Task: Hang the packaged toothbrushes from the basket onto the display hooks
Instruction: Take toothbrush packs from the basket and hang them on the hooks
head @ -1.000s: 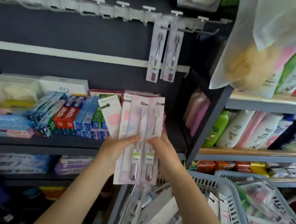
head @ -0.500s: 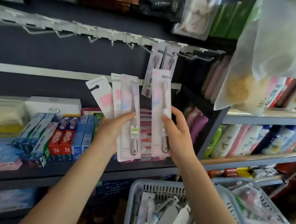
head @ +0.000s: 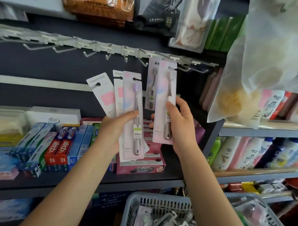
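Shelves behind, one pack (head: 150, 88) hung above our right hand (head: 180, 125), which gripped another (head: 164, 103); left hand (head: 113, 129) held three more (head: 127, 114).

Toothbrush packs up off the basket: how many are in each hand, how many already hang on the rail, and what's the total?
Fanned pink-and-white carded toothbrush packs in the left hand: 3
Single pink carded toothbrush pack in the right hand: 1
Grey-brush pack hanging on the grey hook rail: 1 visible
Total: 5
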`<action>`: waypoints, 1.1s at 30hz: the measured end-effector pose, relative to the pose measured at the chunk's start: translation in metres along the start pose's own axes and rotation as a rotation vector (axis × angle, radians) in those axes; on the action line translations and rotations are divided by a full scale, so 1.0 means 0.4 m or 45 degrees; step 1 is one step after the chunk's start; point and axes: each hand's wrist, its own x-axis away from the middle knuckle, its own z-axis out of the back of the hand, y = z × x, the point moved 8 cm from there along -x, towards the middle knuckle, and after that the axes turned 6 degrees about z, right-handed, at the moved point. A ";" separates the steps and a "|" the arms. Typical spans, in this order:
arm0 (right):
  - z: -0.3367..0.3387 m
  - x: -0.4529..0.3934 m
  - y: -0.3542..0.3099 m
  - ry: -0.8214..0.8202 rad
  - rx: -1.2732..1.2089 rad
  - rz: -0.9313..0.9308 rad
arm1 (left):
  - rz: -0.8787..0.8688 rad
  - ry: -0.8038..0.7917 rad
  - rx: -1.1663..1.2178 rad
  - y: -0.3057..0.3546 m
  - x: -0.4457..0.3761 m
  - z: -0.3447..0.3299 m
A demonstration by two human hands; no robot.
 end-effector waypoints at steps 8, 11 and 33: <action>-0.006 -0.043 -0.014 -0.038 -0.091 -0.069 | -0.028 0.028 -0.003 -0.007 -0.005 -0.010; 0.014 -0.067 0.030 -0.001 0.004 -0.140 | -0.039 0.059 -0.023 -0.021 -0.012 -0.011; 0.008 -0.171 0.375 0.111 0.061 -0.561 | 0.088 0.319 -0.077 -0.133 -0.152 0.019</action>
